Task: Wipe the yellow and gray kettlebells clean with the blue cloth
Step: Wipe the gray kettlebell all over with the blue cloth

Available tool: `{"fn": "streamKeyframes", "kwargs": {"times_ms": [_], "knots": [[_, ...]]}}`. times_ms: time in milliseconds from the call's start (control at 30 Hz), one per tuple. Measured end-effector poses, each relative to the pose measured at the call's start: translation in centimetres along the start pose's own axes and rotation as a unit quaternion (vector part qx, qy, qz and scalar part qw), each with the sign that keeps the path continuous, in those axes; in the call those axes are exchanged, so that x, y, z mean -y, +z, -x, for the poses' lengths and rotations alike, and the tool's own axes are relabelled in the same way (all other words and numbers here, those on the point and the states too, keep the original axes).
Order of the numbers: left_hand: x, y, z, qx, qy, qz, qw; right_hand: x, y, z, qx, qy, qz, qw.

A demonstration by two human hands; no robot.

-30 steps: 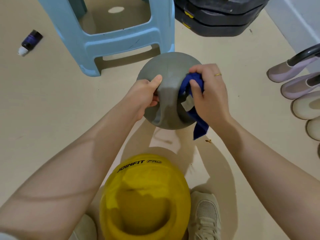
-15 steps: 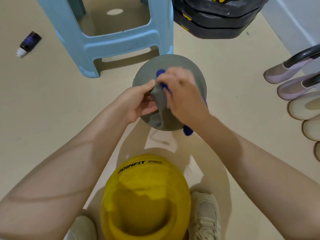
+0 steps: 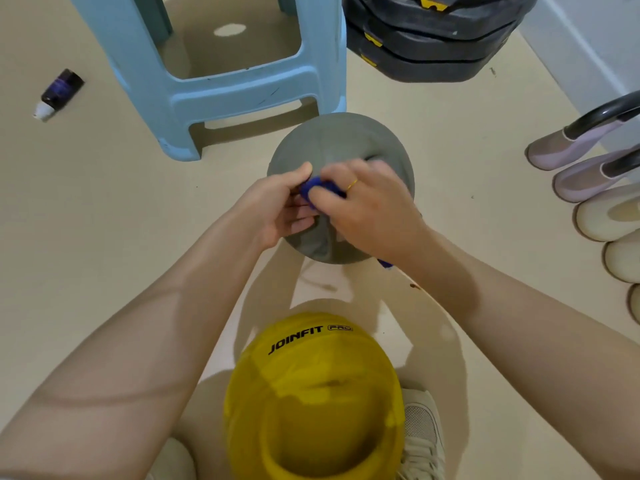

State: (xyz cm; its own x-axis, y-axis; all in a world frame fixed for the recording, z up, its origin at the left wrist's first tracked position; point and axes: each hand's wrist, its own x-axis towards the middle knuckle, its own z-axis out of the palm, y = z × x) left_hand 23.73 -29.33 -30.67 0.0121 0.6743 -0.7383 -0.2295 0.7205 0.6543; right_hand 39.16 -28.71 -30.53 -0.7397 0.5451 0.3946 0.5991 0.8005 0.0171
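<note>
The gray kettlebell [image 3: 341, 147] sits on the floor [image 3: 104, 220] just in front of the light blue stool [image 3: 221, 95]. The right hand [image 3: 367, 209] has its grip closed on the bunched blue cloth [image 3: 313, 188] against the handle, while the left hand [image 3: 273, 206] curls its grip around the handle. The yellow kettlebell [image 3: 313, 393] stands nearer, between the person's shoes.

"JOINFIT PRO" on yellow kettlebell [image 3: 313, 393]

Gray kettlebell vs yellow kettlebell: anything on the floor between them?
Head view: the floor between the gray kettlebell and the yellow kettlebell is bare, crossed only by shadows.
</note>
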Motion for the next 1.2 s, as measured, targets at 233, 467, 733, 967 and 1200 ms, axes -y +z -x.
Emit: {"fn": "streamKeyframes", "kwargs": {"times_ms": [233,467,733,967,1200], "knots": [[0.5,0.4,0.4,-0.035,0.010,0.053,0.998,-0.3,-0.2,1.2,0.024,0.037,-0.092,0.995],[1.2,0.1,0.4,-0.034,0.009,0.065,0.997,-2.9,0.9,1.8,0.060,0.265,-0.102,0.957],[0.9,0.1,1.0,-0.036,0.005,0.087,0.996,-3.7,0.7,2.4,0.086,0.227,-0.034,0.970],[0.7,-0.2,1.1,-0.064,-0.025,0.158,0.985,-2.4,0.1,4.8,0.106,0.210,-0.065,0.970],[2.0,0.5,1.3,-0.101,-0.010,0.328,0.939,2.5,0.9,2.0,0.070,0.200,-0.007,0.977]]}}
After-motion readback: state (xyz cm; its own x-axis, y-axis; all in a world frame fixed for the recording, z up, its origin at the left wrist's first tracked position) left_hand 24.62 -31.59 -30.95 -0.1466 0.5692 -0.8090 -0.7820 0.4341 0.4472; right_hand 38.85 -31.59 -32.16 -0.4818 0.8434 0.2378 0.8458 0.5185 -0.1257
